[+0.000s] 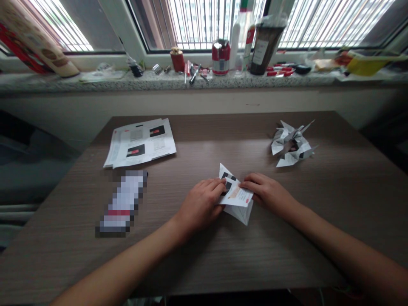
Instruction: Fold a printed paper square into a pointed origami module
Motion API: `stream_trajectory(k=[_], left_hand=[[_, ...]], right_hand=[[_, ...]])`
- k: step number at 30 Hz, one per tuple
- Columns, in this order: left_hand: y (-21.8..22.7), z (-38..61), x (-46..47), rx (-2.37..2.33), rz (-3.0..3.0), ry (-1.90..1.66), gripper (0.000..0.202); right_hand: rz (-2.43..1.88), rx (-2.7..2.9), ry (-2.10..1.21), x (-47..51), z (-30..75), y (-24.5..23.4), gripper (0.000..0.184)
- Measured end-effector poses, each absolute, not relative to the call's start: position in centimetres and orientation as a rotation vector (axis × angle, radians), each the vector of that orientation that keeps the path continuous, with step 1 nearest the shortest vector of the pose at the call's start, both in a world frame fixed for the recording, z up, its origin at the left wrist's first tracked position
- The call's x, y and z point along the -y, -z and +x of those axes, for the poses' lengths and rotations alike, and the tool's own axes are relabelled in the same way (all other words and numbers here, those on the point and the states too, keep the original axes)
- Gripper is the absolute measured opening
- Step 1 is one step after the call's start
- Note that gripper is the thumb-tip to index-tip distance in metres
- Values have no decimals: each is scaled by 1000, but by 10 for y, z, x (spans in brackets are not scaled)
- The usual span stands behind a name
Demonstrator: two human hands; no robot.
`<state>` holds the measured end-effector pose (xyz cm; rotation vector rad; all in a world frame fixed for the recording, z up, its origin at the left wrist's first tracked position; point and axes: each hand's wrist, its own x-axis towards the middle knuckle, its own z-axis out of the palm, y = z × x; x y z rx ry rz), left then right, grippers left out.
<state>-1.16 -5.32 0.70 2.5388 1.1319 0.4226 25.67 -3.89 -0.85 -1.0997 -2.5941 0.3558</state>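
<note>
A partly folded sheet of printed paper (237, 195) lies near the middle of the brown table, with a pointed flap sticking up at its far end and a pointed white corner toward me. My left hand (205, 197) grips its left side, fingers on top and thumb tucked underneath. At the paper's right edge, my right hand (263, 189) pinches it between bent fingers; the thumb is mostly hidden. Farther right and back sit several folded paper pieces (293, 144) with sharp points, grouped in a loose ring.
A stack of printed sheets (140, 142) lies at the table's (204, 263) back left, with a pixelated, phone-shaped object (123, 204) in front of it. Along the granite windowsill (153, 83) stand a can (221, 57), a dark lidded cup (266, 46), bottles, red-handled tools and a yellow item (366, 63).
</note>
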Motion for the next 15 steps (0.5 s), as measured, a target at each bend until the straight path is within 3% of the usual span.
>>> stream_trajectory(k=[6,12,15], left_hand=[[-6,-7,51,-1173,2527,-450,34],[-8,-3,47,-1258,2512,-429,16],[-13,0,44,-1318,2505,-352,18]], right_hand=[[-1139,2585,-384,34,253,8,17],[-1231,2557,-434,27,246,2,11],[-1237,2583,-474,20,242,-4,7]])
